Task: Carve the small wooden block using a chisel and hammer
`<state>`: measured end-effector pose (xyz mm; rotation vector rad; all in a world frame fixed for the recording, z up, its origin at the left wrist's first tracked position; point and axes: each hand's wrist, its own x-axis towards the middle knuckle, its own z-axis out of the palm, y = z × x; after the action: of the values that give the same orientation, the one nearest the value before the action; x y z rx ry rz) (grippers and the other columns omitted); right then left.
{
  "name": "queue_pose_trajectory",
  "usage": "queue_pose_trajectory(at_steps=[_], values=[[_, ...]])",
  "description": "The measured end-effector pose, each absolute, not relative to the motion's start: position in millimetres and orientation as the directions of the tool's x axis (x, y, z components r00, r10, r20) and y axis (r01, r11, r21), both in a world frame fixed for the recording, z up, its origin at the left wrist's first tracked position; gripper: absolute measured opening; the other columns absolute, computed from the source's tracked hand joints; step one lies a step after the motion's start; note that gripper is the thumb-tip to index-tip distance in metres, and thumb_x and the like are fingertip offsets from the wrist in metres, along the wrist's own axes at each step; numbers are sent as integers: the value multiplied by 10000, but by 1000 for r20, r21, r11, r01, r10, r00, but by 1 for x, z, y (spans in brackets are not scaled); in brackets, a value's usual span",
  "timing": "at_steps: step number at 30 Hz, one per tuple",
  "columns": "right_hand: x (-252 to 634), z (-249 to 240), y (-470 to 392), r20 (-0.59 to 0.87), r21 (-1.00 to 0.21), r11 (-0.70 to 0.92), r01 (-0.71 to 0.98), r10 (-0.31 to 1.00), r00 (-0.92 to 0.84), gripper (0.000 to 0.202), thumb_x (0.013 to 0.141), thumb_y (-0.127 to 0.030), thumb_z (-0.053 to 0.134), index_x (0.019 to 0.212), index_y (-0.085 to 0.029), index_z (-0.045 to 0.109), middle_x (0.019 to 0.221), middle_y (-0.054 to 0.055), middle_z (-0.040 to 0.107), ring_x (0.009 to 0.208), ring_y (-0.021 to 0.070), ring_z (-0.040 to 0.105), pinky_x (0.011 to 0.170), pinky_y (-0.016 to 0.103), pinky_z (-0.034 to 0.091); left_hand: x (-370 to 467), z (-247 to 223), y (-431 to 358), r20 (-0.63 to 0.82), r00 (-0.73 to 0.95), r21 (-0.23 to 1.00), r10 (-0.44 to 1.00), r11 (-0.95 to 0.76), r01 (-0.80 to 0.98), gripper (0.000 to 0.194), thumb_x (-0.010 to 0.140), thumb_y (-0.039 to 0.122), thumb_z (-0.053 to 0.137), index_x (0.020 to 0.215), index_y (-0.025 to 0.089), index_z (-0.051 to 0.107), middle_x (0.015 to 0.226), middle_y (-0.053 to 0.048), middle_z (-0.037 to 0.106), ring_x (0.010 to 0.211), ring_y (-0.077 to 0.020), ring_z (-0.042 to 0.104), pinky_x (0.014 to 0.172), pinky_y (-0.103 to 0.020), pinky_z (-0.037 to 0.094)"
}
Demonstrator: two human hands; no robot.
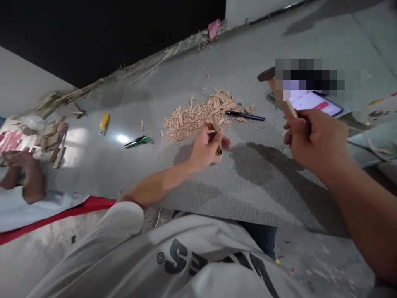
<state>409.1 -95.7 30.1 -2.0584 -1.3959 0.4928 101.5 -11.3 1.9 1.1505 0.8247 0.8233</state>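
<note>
My left hand (207, 145), on the grey table (254, 174), is closed around a short light wooden piece (215, 123) that stands up between thumb and fingers. A dark tip shows at its lower end, near a small wooden block (217, 158). Raised at the right, my right hand (316, 138) grips the wooden handle of a hammer (267, 74) with a dark head. Just beyond my left hand lies a heap of wood shavings (198, 114), with a dark blue pen (245, 115) on its right edge.
A green cutter (136, 142) and a yellow cutter (104, 123) lie to the left. Behind my right hand rests a lit phone (319, 103), partly pixelated. Wood scraps (51, 136) and another person's hands (21, 165) are at the far left.
</note>
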Motion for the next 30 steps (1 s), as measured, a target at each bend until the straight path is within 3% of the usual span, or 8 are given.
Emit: queue_pose_trajectory(at_steps=[5, 8, 17, 21, 23, 27, 30], values=[[406, 19, -95, 56, -642, -220, 734, 942, 331, 432, 1193, -393, 651, 1479, -134, 846, 907, 101, 781, 835, 210, 680, 913, 350, 470, 100, 3, -2, -160, 553, 965, 818, 248, -87, 498, 1227, 578, 942, 1241, 262, 556, 895, 26, 845, 808, -176, 899, 851, -325, 765], [407, 13, -96, 75, -645, -195, 739, 946, 315, 507, 1201, -428, 655, 1558, -120, 841, 923, 106, 781, 869, 222, 682, 927, 363, 466, 101, 2, -2, -92, 494, 971, 865, 188, -147, 534, 1208, 612, 967, 1268, 264, 566, 942, 24, 862, 876, -180, 922, 888, -327, 775], [398, 19, -103, 24, -647, -248, 721, 939, 344, 461, 1197, -449, 664, 1514, -157, 830, 914, 82, 809, 839, 202, 737, 908, 349, 493, 106, -12, -13, -6, 400, 979, 917, 87, -185, 609, 1168, 675, 1010, 1415, 276, 622, 943, 53, 837, 947, -195, 934, 964, -379, 817], [396, 27, -112, 0, -635, -227, 738, 956, 293, 364, 1241, -501, 603, 1302, -193, 787, 918, 69, 807, 776, 162, 707, 869, 324, 512, 104, -15, -11, 51, 440, 983, 897, 32, -179, 603, 1159, 703, 1008, 1411, 276, 664, 931, 59, 821, 924, -192, 917, 952, -396, 821], [395, 32, -118, -2, -653, -192, 733, 968, 252, 454, 1279, -587, 520, 1179, -206, 746, 861, 68, 773, 742, 155, 690, 837, 315, 522, 104, -17, -11, 83, 454, 983, 887, 3, -185, 617, 1153, 705, 1017, 1436, 268, 684, 935, 56, 815, 915, -183, 910, 949, -386, 816], [395, 38, -124, 12, -641, -193, 742, 965, 261, 597, 1259, -744, 480, 1108, -225, 732, 829, 80, 759, 750, 172, 708, 821, 324, 524, 104, -20, -12, 114, 451, 981, 885, -28, -193, 649, 1152, 704, 1019, 1527, 276, 706, 958, 47, 811, 935, -185, 913, 961, -386, 812], [397, 38, -125, 46, -595, -160, 788, 972, 232, 544, 1215, -683, 506, 1098, -217, 762, 838, 91, 768, 761, 170, 692, 831, 332, 496, 103, -24, -11, 129, 453, 980, 882, -45, -192, 653, 1155, 696, 1016, 1567, 287, 716, 947, 47, 799, 945, -193, 913, 956, -386, 808]])
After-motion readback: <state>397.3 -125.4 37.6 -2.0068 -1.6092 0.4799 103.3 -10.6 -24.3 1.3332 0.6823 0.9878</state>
